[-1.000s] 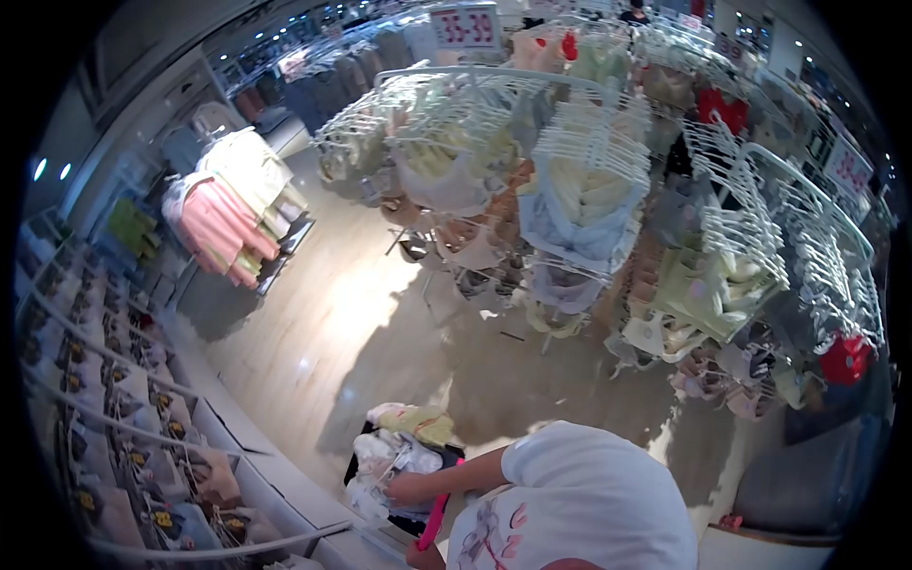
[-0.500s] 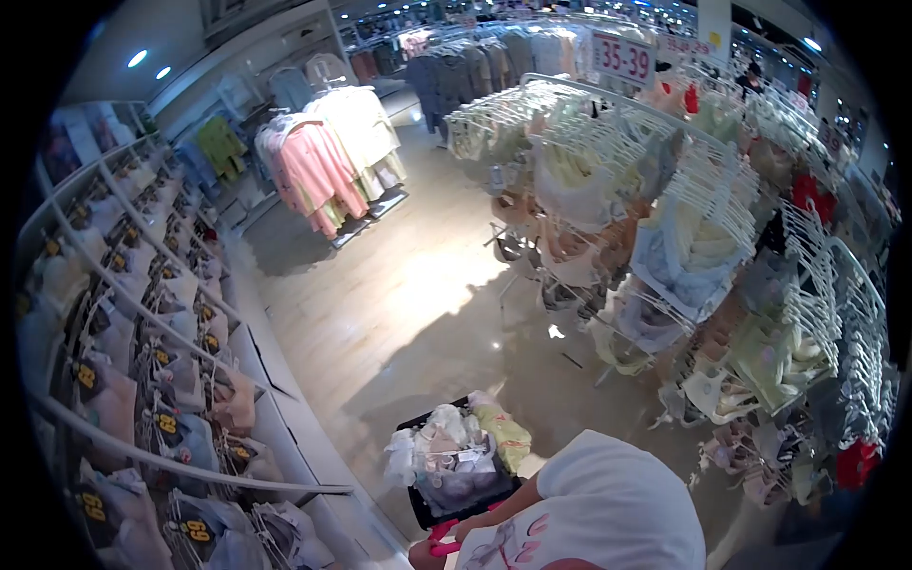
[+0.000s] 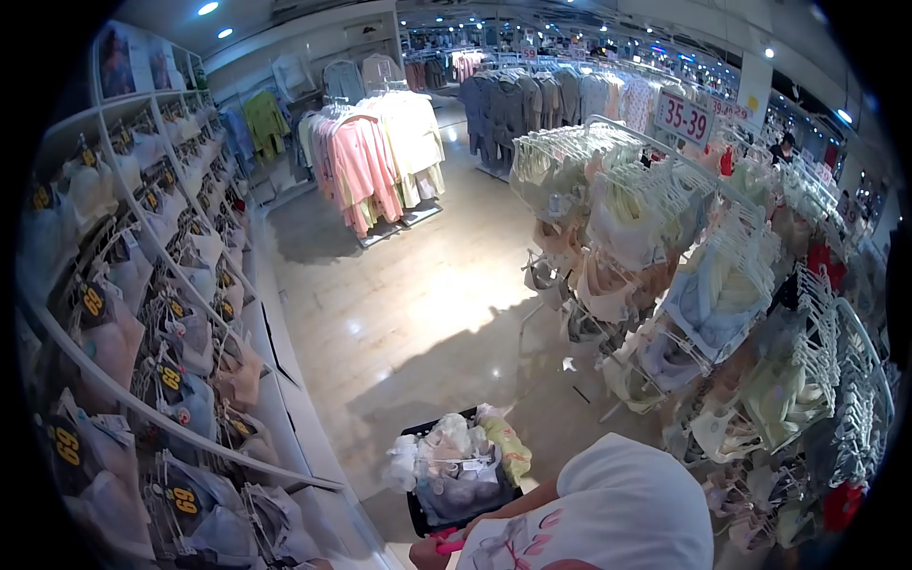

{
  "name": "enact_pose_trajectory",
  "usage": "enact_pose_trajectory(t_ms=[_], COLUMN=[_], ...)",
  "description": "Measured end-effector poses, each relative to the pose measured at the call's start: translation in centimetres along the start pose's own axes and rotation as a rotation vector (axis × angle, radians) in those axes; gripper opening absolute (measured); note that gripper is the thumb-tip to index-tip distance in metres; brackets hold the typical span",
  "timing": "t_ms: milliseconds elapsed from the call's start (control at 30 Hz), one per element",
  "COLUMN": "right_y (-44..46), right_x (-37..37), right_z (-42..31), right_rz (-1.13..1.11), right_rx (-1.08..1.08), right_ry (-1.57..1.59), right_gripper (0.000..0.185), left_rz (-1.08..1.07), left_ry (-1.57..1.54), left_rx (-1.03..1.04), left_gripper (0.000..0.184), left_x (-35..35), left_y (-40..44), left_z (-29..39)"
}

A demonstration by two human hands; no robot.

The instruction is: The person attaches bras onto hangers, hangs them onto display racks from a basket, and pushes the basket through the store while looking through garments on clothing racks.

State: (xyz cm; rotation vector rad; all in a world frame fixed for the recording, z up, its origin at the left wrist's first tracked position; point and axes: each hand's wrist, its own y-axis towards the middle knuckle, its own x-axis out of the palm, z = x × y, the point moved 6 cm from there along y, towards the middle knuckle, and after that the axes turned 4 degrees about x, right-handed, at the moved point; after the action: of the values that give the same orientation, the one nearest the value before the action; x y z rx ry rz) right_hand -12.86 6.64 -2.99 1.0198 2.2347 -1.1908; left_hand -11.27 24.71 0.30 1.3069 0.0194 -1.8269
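Observation:
A black basket [image 3: 414, 503] heaped with clothing stands low in front of me. Its contents include white lacy pieces [image 3: 446, 437], a grey-lilac bra [image 3: 465, 496] and a yellow printed garment [image 3: 510, 448] at the right edge. My left hand [image 3: 429, 553] is closed at the pink handle [image 3: 450, 543], just below the basket. My right hand [image 3: 472, 528] reaches the same handle from the right, its fingers mostly hidden behind the forearm and shirt. My white T-shirt [image 3: 627, 494] fills the bottom centre-right.
Shelves of bras [image 3: 180, 389] with "69" tags line the left. Racks of hanging bras [image 3: 712, 285] stand on the right under a "35-39" sign [image 3: 683, 117]. Ahead is a rack of pink and white clothes [image 3: 366, 161] beyond the floor [image 3: 380, 323]. A person [image 3: 783, 148] is far right.
My right hand has left the white garments in the basket and come back to the pink handle. The view has swung upward and to the left, showing more shelves and background.

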Motion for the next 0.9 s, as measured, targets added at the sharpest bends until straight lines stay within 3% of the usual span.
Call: enact_pose_trajectory(t_ms=[300,433,900], right_y=[0.0,-0.7,-3.7], right_x=[0.8,1.4,1.3], right_z=[0.0,0.1,-1.8], right_rz=[0.007,0.014,0.041], right_rx=[0.001,-0.007,0.118], right_ry=[0.023,0.029,0.132], right_gripper=[0.038,0.038,0.036], left_rz=[-0.003,-0.029,0.002], left_ry=[0.058,-0.004,0.095], left_rx=[0.051,0.004,-0.135], left_gripper=[0.014,0.021,0.011], left_x=[0.5,0.3,1.5], left_y=[2.3,3.4,2.7], left_z=[0.9,1.3,0.5])
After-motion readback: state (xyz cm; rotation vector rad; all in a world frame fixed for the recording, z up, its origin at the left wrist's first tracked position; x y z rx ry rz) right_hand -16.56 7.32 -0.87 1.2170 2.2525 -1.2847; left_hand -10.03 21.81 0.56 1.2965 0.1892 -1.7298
